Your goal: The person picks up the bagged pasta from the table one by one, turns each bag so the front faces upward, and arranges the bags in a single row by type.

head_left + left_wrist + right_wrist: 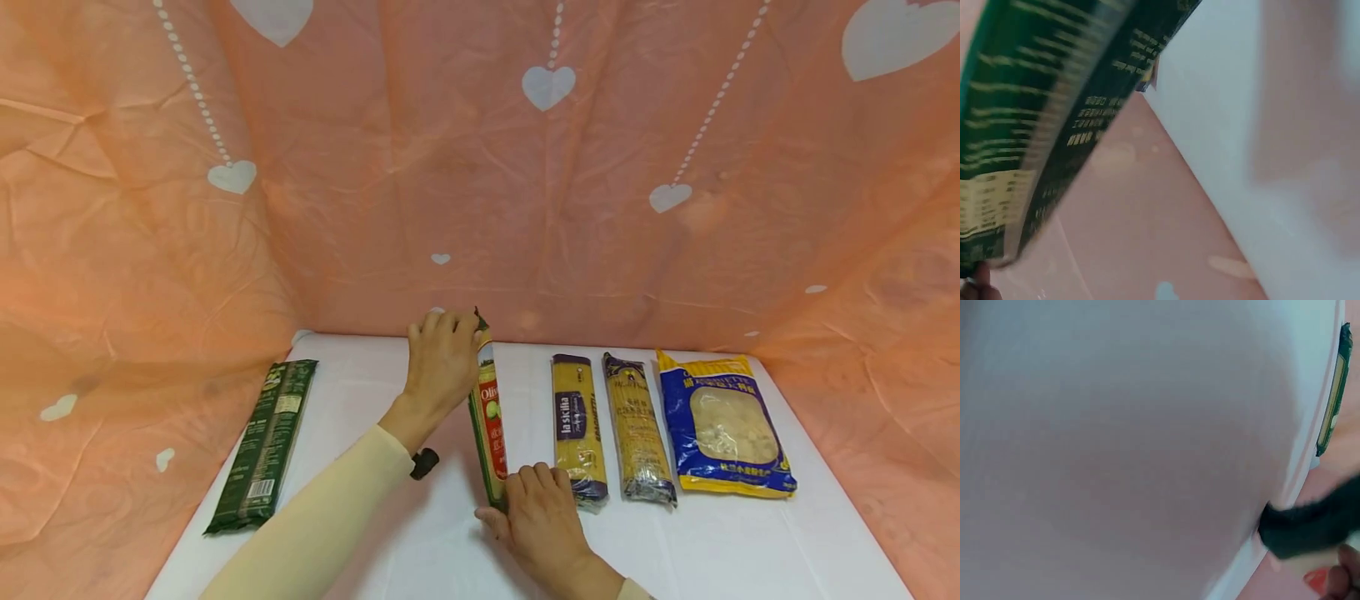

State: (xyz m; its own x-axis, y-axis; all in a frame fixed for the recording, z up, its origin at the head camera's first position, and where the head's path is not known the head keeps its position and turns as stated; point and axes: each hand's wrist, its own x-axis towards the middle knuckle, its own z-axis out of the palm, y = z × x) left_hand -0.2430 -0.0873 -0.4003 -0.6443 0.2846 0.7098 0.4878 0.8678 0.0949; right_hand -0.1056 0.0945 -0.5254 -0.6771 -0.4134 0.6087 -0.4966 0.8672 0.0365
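Observation:
A green pasta packet with a red label is held up off the white table, tilted on its edge, between both hands. My left hand grips its far upper end. The near lower end is in my right hand, thumb on one side and fingers on the other. The left wrist view shows the packet's printed green back close up, with a fingertip at its end. In the right wrist view the packet's dark green end is blurred, and fingers show at the corner.
Another green packet lies at the table's left. To the right lie a purple-and-yellow spaghetti packet, a clear-fronted spaghetti packet and a blue-and-yellow pasta bag. Orange cloth with white hearts surrounds the white table.

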